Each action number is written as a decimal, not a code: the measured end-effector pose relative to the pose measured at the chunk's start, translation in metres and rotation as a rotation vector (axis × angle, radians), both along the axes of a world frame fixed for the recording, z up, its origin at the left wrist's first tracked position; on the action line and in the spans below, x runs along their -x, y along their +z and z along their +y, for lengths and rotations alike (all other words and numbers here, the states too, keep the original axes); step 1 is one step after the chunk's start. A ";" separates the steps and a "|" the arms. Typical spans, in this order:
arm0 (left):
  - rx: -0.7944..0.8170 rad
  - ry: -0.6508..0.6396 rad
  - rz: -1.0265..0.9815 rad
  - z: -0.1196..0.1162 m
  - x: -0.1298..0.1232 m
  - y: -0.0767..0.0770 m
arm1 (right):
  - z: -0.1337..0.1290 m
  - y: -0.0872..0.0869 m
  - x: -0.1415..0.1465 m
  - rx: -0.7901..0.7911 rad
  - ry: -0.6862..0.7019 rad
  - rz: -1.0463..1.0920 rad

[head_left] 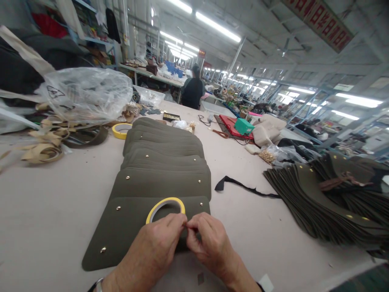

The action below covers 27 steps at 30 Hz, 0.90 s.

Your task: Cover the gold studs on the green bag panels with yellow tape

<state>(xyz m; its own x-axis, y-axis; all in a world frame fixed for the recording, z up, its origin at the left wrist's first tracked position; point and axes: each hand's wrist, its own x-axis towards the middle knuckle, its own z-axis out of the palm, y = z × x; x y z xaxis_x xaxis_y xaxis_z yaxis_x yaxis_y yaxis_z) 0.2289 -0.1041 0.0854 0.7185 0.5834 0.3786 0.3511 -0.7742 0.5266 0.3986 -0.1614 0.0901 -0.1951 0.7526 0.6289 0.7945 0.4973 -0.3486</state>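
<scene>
Left hand [162, 239] and right hand [209, 239], fingertips pinched together beside yellow tape roll [165, 202].

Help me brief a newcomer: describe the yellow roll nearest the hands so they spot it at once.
On the table, olive panels overlap in a row. The yellow roll is over the nearest panel, partly hidden by the left hand; the other yellow roll lies left of the row's far end.

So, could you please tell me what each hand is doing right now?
Left hand: fingers pinched closed beside the yellow tape roll; grip on it unclear.
Right hand: fingers pinched closed; anything held is too small to tell.
</scene>
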 end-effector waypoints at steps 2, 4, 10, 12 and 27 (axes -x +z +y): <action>-0.027 0.013 0.030 0.002 -0.003 0.000 | -0.001 0.001 0.003 0.008 -0.035 0.043; -0.071 0.019 0.017 0.002 -0.007 0.003 | -0.002 0.002 0.004 0.099 -0.097 0.173; -0.182 0.009 -0.141 -0.005 -0.023 0.011 | 0.013 -0.005 -0.024 0.557 -0.359 0.804; -0.212 0.025 -0.010 -0.005 -0.027 0.004 | 0.019 -0.010 -0.042 0.647 -0.348 0.936; -0.158 -0.062 0.413 -0.001 -0.027 -0.022 | 0.033 -0.017 -0.051 0.548 -0.352 0.245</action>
